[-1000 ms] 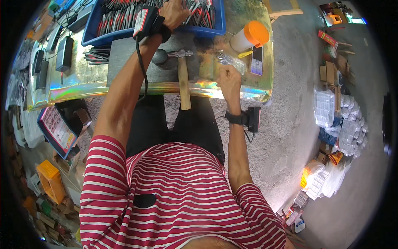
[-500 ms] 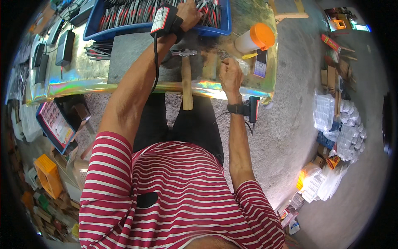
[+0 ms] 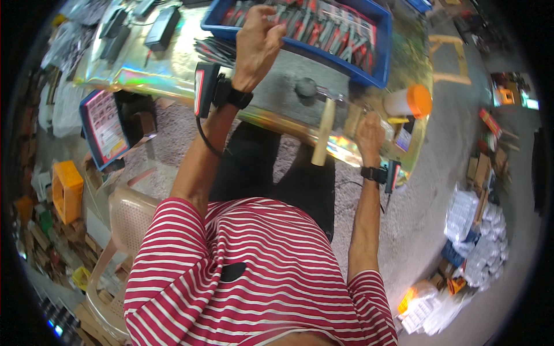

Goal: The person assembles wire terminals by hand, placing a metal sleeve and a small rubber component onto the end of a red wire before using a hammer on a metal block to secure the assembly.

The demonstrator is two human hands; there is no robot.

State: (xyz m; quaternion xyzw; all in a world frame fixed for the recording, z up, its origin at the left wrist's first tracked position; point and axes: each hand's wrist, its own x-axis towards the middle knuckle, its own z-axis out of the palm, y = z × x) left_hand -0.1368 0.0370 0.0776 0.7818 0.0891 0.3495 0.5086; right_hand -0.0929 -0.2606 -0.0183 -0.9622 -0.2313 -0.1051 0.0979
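Note:
My left hand (image 3: 258,52) is over the near left edge of a blue tray (image 3: 300,45), fingers loosely bent and apart, with nothing visible in them. Slim tools with red, grey and dark parts (image 3: 323,29) fill the tray. Just left of that hand lies a small stack of dark slim tools (image 3: 214,51). Low on the right of the table is my right hand (image 3: 370,137), its fingers closed; whatever they hold is too small and blurred to name. Between the hands, a wooden-handled hammer (image 3: 324,131) lies beside a dark round piece (image 3: 306,87) on a grey plate (image 3: 277,86).
An orange-lidded jar (image 3: 408,101) stands right of my right hand, near a plastic bag and a yellow-tipped item. Black boxes with cables (image 3: 162,27) lie at the table's left. A plastic chair (image 3: 133,216) and a yellow crate (image 3: 67,191) are on the floor to the left.
The view has swung, shifting the whole table to the right in the picture. My left hand has come back from over the tools to the tray's near left edge. My right hand stays beside the jar.

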